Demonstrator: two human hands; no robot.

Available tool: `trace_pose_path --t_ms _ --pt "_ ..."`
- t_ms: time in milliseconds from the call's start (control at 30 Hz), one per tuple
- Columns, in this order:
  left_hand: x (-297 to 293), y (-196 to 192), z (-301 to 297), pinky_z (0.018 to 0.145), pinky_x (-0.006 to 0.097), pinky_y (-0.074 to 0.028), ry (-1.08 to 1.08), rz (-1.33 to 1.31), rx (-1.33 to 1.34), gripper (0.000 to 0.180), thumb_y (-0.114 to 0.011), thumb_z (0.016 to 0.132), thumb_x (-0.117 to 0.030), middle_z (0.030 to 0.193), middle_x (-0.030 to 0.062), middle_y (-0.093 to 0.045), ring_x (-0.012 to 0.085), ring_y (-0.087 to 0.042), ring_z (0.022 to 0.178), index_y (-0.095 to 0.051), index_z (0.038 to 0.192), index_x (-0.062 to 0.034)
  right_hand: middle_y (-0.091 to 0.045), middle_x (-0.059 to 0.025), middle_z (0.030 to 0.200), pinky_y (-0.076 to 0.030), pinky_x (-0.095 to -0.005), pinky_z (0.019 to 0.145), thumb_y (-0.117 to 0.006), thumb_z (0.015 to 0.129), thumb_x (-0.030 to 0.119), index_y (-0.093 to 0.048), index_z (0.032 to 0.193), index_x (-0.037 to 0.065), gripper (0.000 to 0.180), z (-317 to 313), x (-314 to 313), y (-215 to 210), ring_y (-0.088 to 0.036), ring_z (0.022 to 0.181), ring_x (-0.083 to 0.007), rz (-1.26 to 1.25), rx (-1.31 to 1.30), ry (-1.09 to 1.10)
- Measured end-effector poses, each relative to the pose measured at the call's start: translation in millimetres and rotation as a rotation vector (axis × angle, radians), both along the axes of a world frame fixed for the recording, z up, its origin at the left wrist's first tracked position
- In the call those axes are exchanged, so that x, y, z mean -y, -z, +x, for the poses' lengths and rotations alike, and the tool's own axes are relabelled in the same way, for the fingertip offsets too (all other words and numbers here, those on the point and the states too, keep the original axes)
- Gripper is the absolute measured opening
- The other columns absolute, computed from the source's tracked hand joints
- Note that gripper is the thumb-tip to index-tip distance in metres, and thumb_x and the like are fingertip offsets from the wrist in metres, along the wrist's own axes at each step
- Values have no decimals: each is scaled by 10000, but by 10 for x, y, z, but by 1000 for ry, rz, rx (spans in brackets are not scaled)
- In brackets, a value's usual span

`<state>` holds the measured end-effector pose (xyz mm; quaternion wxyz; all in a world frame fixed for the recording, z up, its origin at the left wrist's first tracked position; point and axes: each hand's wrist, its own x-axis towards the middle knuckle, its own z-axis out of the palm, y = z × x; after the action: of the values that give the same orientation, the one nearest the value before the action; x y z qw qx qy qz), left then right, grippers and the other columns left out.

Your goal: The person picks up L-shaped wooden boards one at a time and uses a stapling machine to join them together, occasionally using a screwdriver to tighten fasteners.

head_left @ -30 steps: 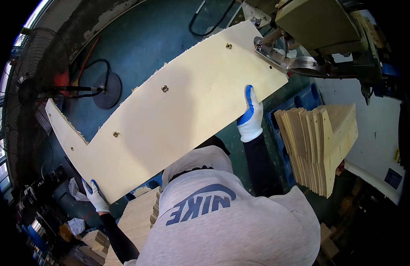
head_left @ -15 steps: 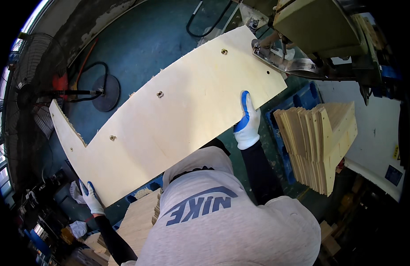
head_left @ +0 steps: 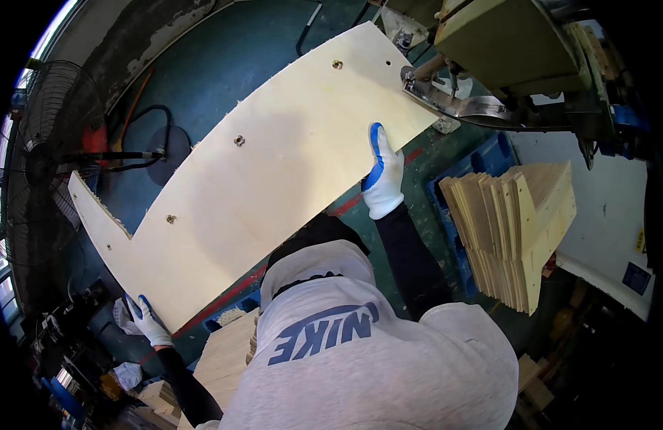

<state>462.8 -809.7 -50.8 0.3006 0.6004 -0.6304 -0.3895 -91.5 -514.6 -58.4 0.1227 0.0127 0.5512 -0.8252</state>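
We have slid the plywood panel (head_left: 274, 165) nearer the saw (head_left: 460, 107), left hand (head_left: 146, 321) and right hand (head_left: 383, 175) fingers gripping its edges

machine (head_left: 503, 50) blocking panel's (head_left: 274, 172) far end, stacked boards (head_left: 514, 229) right, fan (head_left: 44, 158) left

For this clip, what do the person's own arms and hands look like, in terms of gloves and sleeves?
Both hands wear white knit work gloves with blue coating on the fingers and palm side: the left hand and the right hand. Both forearms are covered by close-fitting black sleeves reaching to the glove cuffs. They emerge from the wider sleeves of a light grey sweatshirt with dark blue lettering.
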Motion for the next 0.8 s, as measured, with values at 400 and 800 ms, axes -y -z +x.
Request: trace_pose_path --t_ms 400,800 --pt "97 199 324 1097 309 -414 -16 12 65 561 -610 1029 -221 1507 88 -505 214 -523 1299 -432 1516 -4 -653 -86 1196 -516 -296 937 -639 1013 208 -588 1265 -72 380 87 -49 46 -642 1050 -139 -41 120 -28" --pt "102 246 261 1129 310 -374 -7 25 47 580 -594 1039 -229 1539 99 -474 205 -496 1332 -399 1533 5 -655 -81 1204 -515 -289 935 -656 998 170 -591 1268 -57 358 53 -1 63 -644 1056 -138 -36 55 5"
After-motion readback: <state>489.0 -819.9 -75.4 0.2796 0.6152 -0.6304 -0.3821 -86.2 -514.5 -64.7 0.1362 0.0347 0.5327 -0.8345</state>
